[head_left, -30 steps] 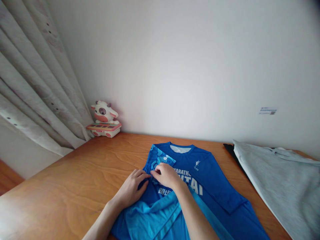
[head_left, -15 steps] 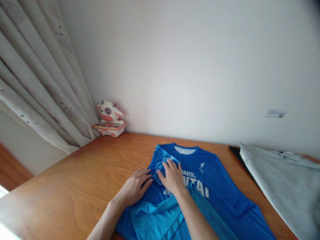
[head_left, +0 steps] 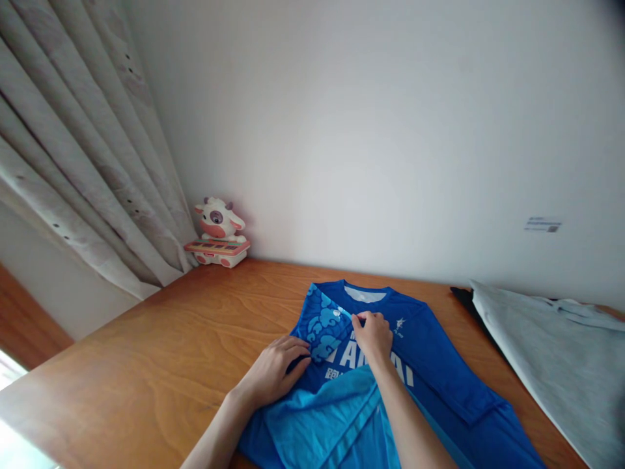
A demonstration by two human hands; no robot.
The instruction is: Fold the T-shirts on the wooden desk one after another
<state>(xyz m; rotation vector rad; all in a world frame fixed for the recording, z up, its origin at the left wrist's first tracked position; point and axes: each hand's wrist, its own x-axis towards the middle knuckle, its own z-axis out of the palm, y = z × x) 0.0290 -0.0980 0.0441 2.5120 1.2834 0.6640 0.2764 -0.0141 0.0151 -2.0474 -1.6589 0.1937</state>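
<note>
Right hand [head_left: 375, 335], fingers [head_left: 366, 316] clamped on a sleeve [head_left: 323, 332], left hand [head_left: 277, 369] resting on the shirt [head_left: 434, 345] nearby, thumb and fingers apart, toy [head_left: 219, 234] on bench [head_left: 190, 371] beyond them

Shirt lettering [head_left: 347, 355] partly behind right hand [head_left: 374, 335]

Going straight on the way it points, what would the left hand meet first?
The left hand would likely meet the patterned cloth, right ahead; they may already touch, as depth is unclear.
</note>
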